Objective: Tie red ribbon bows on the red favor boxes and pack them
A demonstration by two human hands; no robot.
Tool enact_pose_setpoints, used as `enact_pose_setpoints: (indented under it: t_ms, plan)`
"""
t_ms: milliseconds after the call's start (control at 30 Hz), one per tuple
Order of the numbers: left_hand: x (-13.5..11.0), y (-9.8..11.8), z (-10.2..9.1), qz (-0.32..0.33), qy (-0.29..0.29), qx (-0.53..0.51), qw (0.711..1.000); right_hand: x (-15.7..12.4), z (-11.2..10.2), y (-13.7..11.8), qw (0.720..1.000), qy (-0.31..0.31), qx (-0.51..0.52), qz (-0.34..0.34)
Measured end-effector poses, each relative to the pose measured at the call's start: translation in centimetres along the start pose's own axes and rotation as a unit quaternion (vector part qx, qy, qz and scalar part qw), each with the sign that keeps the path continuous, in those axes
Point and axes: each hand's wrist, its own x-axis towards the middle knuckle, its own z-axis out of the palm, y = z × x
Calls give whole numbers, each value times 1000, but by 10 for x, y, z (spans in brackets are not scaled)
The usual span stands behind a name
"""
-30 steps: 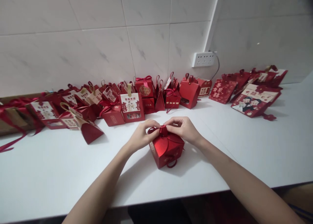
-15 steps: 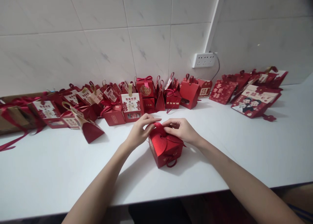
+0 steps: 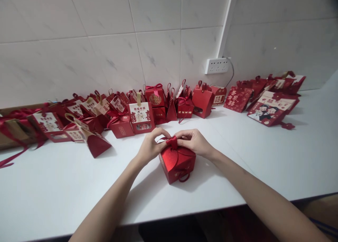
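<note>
A shiny red gift box (image 3: 176, 163) stands on the white counter (image 3: 52, 192) right in front of me. A dark red ribbon (image 3: 172, 141) sits bunched on its petal-shaped top. My left hand (image 3: 150, 146) pinches the ribbon from the left, fingers closed. My right hand (image 3: 194, 141) pinches it from the right, fingers closed too. A small ribbon loop hangs at the box's front face.
A long row of red gift boxes and bags (image 3: 139, 115) lines the tiled wall, from a ribbon heap (image 3: 16, 126) at the left to flat printed bags (image 3: 271, 106) at the right. A white power strip (image 3: 216, 65) hangs on the wall.
Both hands have kept working the ribbon on the box top; the fingers drew together over the knot. The view shifted slightly, and the box stayed in place.
</note>
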Motion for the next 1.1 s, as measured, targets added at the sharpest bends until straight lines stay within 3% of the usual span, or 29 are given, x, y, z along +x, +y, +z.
enact_pose_setpoints:
  t_ms: [167,533,1100]
  plan:
    - [0,0,-6,23,-47,8,999,0,0,1,999,22,-29,-2]
    - [-2,0,-12,-18,-101,-39,994,-1,1,-3,999,40,-34,-1]
    - [-1,3,-4,-66,-87,-152,982,-1,-7,-9,1000,0,-26,-8]
